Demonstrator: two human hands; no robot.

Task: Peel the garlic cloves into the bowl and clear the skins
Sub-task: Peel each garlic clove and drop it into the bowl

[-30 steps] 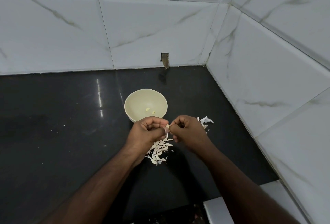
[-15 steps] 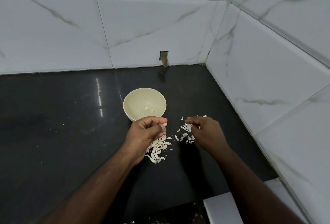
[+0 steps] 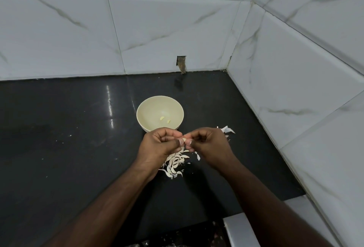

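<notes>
A loose heap of pale, curved garlic skins [image 3: 175, 163] lies nearest on the glossy black tabletop [image 3: 69, 138], partly under the wrists. Just above it, the left hand [image 3: 159, 146] and right hand [image 3: 208, 146] meet, fingertips of both pinching one small cream garlic clove [image 3: 184, 140]; its long axis cannot be told. Beyond the knuckles stands a round cream bowl [image 3: 145, 113] holding two peeled cloves [image 3: 165, 119]. More white skins [image 3: 227, 129] lie right of the hands, toward the marbled white wall tiles [image 3: 295, 89]; open tabletop stretches left.

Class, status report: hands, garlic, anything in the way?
Both hands pinching one clove. Two cloves in bowl. Skins piled below, uncleared.
</notes>
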